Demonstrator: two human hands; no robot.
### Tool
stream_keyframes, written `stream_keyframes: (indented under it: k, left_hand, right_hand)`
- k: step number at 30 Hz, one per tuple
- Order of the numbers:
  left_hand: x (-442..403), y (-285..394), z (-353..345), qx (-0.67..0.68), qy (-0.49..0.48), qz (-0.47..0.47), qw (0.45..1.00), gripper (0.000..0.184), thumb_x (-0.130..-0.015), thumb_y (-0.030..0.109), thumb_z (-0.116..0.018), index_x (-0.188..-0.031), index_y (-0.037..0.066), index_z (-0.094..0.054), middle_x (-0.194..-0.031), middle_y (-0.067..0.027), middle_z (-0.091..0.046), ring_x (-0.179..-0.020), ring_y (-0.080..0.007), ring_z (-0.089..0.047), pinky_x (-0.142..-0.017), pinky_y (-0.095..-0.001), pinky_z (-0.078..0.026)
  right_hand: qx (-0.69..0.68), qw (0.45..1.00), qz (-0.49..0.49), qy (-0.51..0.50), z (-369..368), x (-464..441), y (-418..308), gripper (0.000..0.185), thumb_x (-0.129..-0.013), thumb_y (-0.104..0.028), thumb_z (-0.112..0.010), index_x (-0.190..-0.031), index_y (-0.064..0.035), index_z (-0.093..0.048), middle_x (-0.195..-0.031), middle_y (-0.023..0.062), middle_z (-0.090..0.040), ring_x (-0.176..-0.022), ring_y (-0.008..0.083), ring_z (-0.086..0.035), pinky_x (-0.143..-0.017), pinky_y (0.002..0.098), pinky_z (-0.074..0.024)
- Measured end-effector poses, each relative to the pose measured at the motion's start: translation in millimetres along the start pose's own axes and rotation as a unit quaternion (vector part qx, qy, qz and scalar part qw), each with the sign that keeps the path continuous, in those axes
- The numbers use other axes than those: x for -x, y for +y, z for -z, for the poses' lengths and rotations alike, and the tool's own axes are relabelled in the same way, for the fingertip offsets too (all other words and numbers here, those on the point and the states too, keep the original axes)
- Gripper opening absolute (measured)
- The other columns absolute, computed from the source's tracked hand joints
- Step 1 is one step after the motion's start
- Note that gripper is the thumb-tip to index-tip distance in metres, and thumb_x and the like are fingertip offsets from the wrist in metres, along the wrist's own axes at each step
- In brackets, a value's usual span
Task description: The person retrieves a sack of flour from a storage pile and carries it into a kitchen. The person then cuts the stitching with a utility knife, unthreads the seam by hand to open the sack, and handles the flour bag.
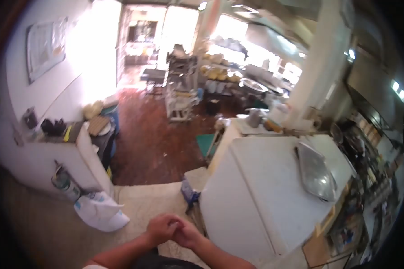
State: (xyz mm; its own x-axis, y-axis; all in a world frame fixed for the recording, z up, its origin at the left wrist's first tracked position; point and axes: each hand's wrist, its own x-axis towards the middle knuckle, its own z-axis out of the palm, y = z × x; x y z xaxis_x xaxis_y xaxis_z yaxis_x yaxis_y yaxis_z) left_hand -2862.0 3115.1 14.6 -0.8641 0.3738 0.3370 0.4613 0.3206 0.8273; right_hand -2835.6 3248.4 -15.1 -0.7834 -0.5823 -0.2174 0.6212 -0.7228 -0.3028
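Both of my hands are together in front of my body at the bottom centre. My left hand has its fingers curled in against the other hand. My right hand touches it from the right, with its fingers bent and partly hidden. Whether anything small lies between them cannot be made out. Nearest to them on the right stands a large white cabinet or freezer with a metal tray on its top. On the floor to the left is a white sack.
A low white wall holds dark items at the left, beside a blue bin. A wheeled rack stands on the red-brown floor ahead. A white pillar rises at the right. A box sits beside the cabinet.
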Motion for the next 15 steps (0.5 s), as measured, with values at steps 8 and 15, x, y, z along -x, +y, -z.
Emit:
stream_keyframes:
  k: [8,15]
  left_hand:
    - [-40.6,-64.6,40.1,-0.166,-0.145,-0.083,0.972,0.04,-0.08,0.039,-0.054,-0.108,0.011,-0.054,-0.118,-0.0103,-0.05,-0.12,-0.0238,-0.038,-0.099,-0.0568,-0.02]
    - [-133.9,-109.4,99.8,0.058,-0.283,0.049,0.956,0.034,-0.077,0.035,-0.061,-0.097,0.007,-0.06,-0.1,-0.0107,-0.061,-0.102,-0.027,-0.054,-0.091,-0.0418,-0.038]
  right_hand:
    - [0.074,0.953,-0.045,0.29,27.2,-106.2,-50.8,0.027,-0.09,-0.027,-0.046,-0.093,-0.0017,-0.053,-0.087,0.0097,-0.06,-0.08,0.0206,-0.059,-0.07,0.033,-0.0489]
    - [0.232,0.924,-0.098,0.286,34.0,-190.3,-97.4,0.033,-0.088,-0.038,-0.05,-0.073,-0.009,-0.053,-0.062,0.0026,-0.051,-0.054,0.0126,-0.048,-0.048,0.0257,-0.038]
